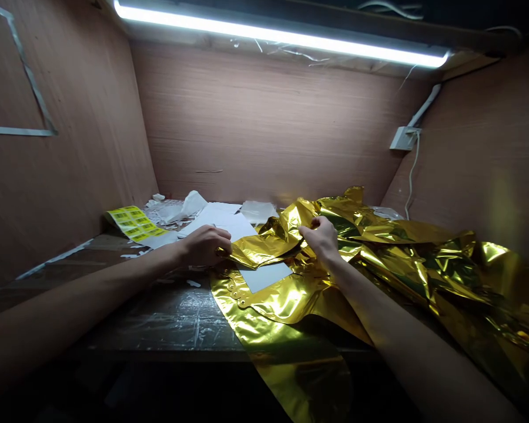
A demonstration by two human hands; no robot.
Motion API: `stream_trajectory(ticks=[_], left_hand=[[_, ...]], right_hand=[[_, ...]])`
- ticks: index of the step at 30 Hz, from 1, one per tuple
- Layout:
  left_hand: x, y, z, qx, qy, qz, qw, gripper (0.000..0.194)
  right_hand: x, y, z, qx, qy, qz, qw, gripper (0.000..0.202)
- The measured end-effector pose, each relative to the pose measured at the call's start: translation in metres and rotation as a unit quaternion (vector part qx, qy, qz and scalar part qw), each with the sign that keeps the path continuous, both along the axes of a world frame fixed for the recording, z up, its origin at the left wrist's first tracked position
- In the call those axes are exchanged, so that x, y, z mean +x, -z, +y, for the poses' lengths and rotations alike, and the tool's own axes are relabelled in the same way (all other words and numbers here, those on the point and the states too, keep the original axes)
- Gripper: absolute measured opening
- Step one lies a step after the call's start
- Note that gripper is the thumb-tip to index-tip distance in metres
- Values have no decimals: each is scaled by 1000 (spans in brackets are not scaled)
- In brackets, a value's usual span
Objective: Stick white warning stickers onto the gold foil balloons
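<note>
A large crumpled sheet of shiny gold foil point(286, 302) spreads over the middle and right of the bench and hangs down past its front edge. My left hand point(206, 245) is closed on the foil's left edge, fingertips pinched together. My right hand point(321, 236) has its thumb and fingers closed on a raised fold of the same foil. Between the hands, a white card point(265, 275) lies on the lower foil layer, partly covered by the fold. Scalloped edging with small holes shows along the foil left of the card.
White paper sheets point(220, 216) lie behind my left hand. A sheet of yellow labels point(134, 223) rests at the left wall, near paper scraps. A lit tube lamp point(282, 36) runs overhead. A white socket box point(404, 138) with a cable is on the right. Wooden panels enclose three sides.
</note>
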State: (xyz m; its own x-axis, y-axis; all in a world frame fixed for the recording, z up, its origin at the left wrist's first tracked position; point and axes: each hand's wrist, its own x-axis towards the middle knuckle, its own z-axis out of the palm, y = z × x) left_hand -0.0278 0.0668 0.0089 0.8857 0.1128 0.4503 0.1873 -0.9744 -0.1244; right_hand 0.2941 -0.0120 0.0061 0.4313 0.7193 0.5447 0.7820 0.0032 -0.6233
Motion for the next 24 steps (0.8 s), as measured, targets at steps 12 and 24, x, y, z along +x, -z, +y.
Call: stream_trajectory(ticks=[12, 24], left_hand=[[-2, 1, 5, 41, 16, 2, 999, 12], [11, -19, -26, 24, 4, 57, 998, 30]], right_hand=[[27, 13, 16, -31, 101, 114, 988, 74], [22, 15, 16, -77, 95, 106, 987, 78]])
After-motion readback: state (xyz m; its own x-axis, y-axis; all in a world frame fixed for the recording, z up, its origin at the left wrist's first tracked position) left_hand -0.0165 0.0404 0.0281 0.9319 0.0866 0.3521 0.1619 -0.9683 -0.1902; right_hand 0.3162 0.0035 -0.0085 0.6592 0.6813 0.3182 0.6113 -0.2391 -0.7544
